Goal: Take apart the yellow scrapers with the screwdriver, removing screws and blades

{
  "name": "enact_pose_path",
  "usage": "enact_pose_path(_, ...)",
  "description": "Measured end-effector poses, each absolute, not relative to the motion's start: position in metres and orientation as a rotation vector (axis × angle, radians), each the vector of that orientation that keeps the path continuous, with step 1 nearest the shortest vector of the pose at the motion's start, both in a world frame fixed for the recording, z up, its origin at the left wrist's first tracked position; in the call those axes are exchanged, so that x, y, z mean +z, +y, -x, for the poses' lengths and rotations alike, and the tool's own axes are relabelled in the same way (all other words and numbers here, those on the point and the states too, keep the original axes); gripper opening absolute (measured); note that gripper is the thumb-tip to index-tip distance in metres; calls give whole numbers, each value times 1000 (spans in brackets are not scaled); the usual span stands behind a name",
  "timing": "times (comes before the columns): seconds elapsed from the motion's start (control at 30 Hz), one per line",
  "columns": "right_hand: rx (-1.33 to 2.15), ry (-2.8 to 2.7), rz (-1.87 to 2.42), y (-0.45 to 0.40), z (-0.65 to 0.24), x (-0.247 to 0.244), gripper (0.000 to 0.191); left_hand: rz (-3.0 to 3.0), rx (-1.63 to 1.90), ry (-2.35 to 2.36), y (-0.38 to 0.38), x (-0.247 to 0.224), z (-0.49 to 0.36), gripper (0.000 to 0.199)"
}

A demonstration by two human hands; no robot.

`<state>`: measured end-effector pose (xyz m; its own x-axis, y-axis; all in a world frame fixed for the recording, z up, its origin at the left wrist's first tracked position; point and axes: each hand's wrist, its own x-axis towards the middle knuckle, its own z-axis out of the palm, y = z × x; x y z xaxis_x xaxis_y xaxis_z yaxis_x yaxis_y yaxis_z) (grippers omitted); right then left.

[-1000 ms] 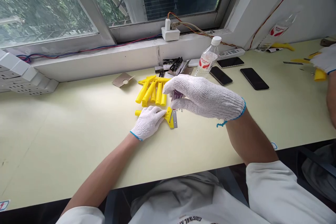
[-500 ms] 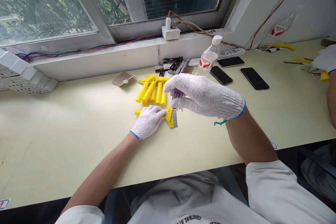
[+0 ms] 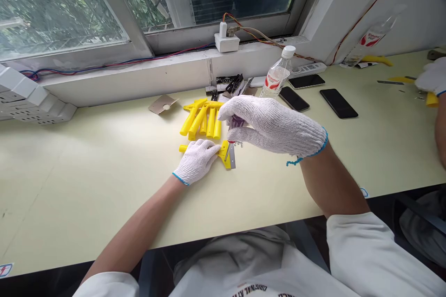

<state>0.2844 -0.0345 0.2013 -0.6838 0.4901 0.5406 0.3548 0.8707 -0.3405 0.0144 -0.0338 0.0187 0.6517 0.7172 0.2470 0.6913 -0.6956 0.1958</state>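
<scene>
My left hand (image 3: 195, 161), in a white knit glove, holds a yellow plastic scraper (image 3: 225, 155) flat on the pale table, its handle mostly under my fingers. A steel blade (image 3: 232, 157) sits on the scraper's head. My right hand (image 3: 270, 126), also gloved, pinches a small purple-handled tool (image 3: 237, 122) just above that head. Its thin tip is partly hidden. A few tiny screws (image 3: 239, 144) lie beside the blade. Several yellow scraper handles (image 3: 204, 120) lie in a loose bunch just beyond my hands.
Black blade packs (image 3: 234, 84) lie behind the handles, with a water bottle (image 3: 277, 73) and several phones (image 3: 337, 103) to the right. A co-worker's gloved hand (image 3: 432, 76) works a yellow scraper (image 3: 431, 100) at the far right. A window sill runs along the back.
My right hand has risen slightly and shifted a little to the right above the scraper head. My left hand stays on the scraper, and the view has tipped slightly.
</scene>
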Motion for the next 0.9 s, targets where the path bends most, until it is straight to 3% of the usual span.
enact_pose_path(0.57,26,-2447,854,-37,-284,203,10,-2784,486,1184,-35,21,-15,29)
enact_pose_path(0.77,-218,-2497,965,-49,-281,207,35,-2803,464,1176,-32,18,-13,33)
enact_pose_path(0.9,30,-2530,725,-51,-279,213,19,-2794,479,1194,-33,17,-14,29)
